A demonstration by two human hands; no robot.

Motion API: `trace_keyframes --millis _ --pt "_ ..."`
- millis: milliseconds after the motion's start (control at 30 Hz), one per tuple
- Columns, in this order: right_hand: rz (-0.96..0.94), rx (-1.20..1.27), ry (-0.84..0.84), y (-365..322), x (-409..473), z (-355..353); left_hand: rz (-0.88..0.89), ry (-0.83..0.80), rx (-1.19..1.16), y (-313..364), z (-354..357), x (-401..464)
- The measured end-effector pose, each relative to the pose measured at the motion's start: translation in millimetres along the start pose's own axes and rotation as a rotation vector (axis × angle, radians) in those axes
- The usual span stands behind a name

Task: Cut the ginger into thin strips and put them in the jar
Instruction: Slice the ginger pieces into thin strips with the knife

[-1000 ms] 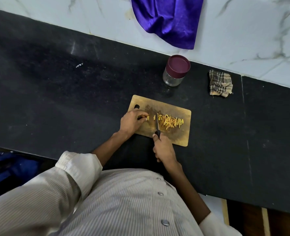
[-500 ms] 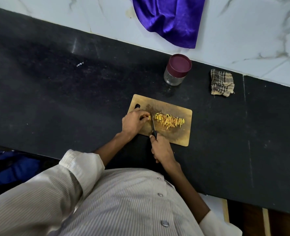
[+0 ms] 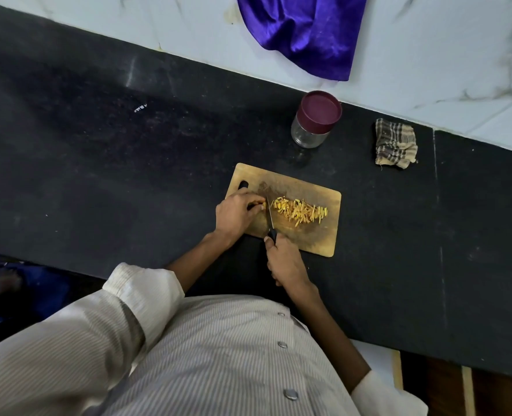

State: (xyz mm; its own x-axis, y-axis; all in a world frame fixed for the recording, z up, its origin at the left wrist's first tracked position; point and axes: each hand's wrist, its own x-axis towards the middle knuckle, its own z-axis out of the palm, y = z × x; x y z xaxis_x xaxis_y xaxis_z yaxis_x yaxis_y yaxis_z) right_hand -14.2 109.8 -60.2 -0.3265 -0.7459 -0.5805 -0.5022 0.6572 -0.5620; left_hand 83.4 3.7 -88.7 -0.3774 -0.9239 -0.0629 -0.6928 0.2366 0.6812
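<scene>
A wooden cutting board (image 3: 308, 187) lies on the black counter. A pile of thin yellow ginger strips (image 3: 301, 211) covers its middle. My left hand (image 3: 236, 213) sits at the board's left end, fingertips curled down on a small remaining ginger piece that is mostly hidden under them. My right hand (image 3: 284, 262) grips the black handle of a knife (image 3: 269, 217), whose blade stands right beside my left fingertips, left of the pile. A glass jar (image 3: 314, 120) with a maroon lid on it stands behind the board.
A folded checked cloth (image 3: 395, 144) lies to the right of the jar. A purple cloth (image 3: 305, 31) hangs over the white marble wall behind. The black counter (image 3: 98, 151) stretches wide to the left and right of the board.
The knife blade has shifted left, from the edge of the strip pile to right against my left fingertips. My left hand stays on the ginger piece.
</scene>
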Motion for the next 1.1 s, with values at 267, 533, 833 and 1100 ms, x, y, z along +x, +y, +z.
trace_keyframes --millis 267,533,833,1100 --pt "0.078 -0.142 0.011 -10.8 -0.9 -2.5 0.01 0.008 0.037 1.4 0.1 -1.0" --pt "0.065 -0.169 0.024 -4.0 -7.7 1.5 0.016 -0.004 0.05 2.2 -0.6 -1.1" --pt "0.038 -0.04 0.074 1.2 -0.9 -2.9 0.025 0.006 0.055 1.0 0.5 -1.2" --pt "0.067 0.091 0.064 7.4 2.1 -7.8 0.007 0.008 0.021 1.4 -1.2 -2.2"
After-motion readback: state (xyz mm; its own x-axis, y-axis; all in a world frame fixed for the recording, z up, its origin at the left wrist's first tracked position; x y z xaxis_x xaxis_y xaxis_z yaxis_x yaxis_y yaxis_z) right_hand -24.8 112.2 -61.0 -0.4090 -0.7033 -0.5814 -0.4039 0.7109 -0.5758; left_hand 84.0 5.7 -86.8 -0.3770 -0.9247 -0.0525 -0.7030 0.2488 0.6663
